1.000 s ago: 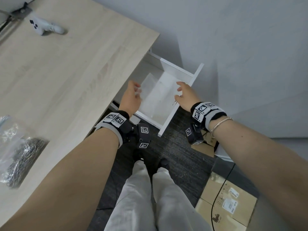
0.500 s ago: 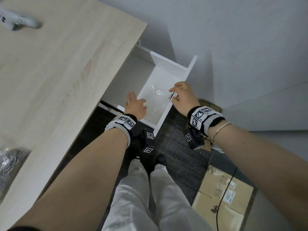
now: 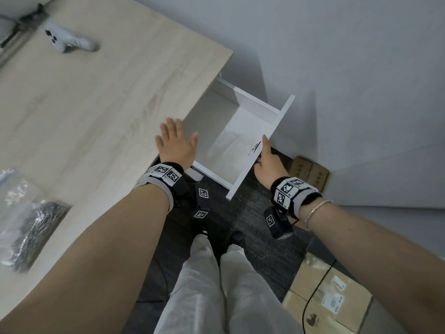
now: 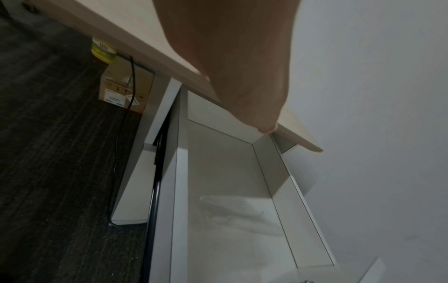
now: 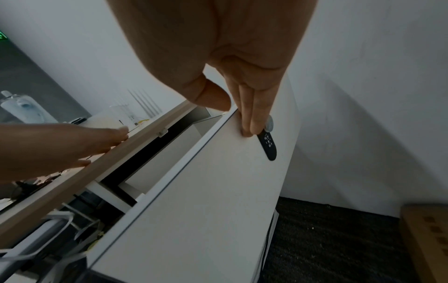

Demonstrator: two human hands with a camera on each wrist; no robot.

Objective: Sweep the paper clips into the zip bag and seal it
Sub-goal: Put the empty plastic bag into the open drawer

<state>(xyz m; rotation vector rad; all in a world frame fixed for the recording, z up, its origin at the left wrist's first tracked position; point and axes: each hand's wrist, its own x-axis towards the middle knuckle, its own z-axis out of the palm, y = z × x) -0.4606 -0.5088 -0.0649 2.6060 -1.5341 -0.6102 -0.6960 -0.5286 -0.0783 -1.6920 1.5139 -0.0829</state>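
Your left hand (image 3: 177,143) lies flat, fingers straight and spread, over the near corner of the pale wood-grain desk (image 3: 101,104), at the edge above the open drawer (image 3: 243,121).

Your right hand (image 3: 268,165) is at the drawer's front panel (image 5: 206,201), a smooth white board. In the right wrist view the straight fingers (image 5: 254,114) press its outer face while the thumb (image 5: 213,95) sits at the top edge, so the panel lies between thumb and fingers. Just beside the fingertips a small round metal lock and a black oblong key tag (image 5: 267,143) hang on the panel.

Drawer interior: white, boxy, matte. A clear, crinkled plastic bag (image 4: 240,214) lies flat on its floor toward the front; contents cannot be told.

The zip bag (image 3: 26,218), glossy transparent film, rests on the desk at far left, well apart from both hands. A dark tangled mass of paper clips (image 3: 36,227) shows through it. Whether its seal is closed cannot be told.

A white handheld controller (image 3: 69,41) lies at the desk's far end. Brown cardboard boxes (image 3: 330,300) sit on the dark carpet (image 3: 252,213).
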